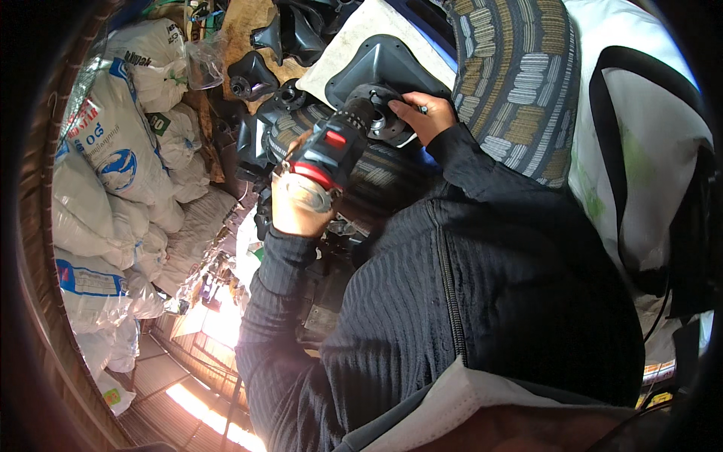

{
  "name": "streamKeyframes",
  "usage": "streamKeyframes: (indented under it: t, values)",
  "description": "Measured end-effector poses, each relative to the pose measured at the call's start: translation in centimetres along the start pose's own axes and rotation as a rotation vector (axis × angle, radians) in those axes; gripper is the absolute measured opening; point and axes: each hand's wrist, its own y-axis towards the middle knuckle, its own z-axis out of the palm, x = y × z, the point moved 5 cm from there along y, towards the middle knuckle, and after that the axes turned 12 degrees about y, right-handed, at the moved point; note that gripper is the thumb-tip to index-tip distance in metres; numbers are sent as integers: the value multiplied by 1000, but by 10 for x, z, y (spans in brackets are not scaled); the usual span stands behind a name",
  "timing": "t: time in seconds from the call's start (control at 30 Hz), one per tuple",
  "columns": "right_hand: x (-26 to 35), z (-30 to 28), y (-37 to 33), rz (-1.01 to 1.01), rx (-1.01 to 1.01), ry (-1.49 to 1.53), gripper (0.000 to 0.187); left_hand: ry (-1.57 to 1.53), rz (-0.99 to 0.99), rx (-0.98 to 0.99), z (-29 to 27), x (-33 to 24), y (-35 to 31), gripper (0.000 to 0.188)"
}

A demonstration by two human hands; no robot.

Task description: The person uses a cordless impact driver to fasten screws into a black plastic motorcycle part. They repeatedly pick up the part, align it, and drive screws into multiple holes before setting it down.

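Note:
A black cordless drill (325, 154) with red parts is gripped in my left hand (294, 211). Its chuck points up and to the right, close against the round flange (385, 102) of a black flared horn (384, 60). My right hand (428, 119) is closed at the right side of that flange, thumb and fingertips pinched near its edge. Whatever small piece sits between those fingertips is too hidden to name. The horn lies with its wide mouth on a pale board (335, 64), flange toward me.
More black horns (297, 34) lie beyond and left of the drill. Stuffed white sacks (117, 151) are piled along the left. A patterned grey and brown cushion (520, 83) curves at the right, beside a white bag with black straps (640, 166).

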Motion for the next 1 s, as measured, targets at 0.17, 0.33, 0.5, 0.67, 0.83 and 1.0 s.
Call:
streamKeyframes:
  t: [0.17,0.33,0.5,0.67,0.83,1.0]
  values:
    - [-10,0,13,-54,40,-86,28,-211,-140,-174,-5,4,-7,38]
    - [-14,-9,27,-4,-34,62,26,-261,-206,-337,5,-27,-55,57]
    - [12,5,8,39,47,300,22,-290,-286,-199,83,-54,-130,72]
    - [39,10,-6,122,332,420,9,-511,-44,-273,127,-37,-154,78]
    - [61,92,-71,198,433,176,18,-1217,-307,-736,89,19,-145,59]
    - [49,134,-71,404,566,186,35,-1249,-655,-1146,89,79,-176,32]
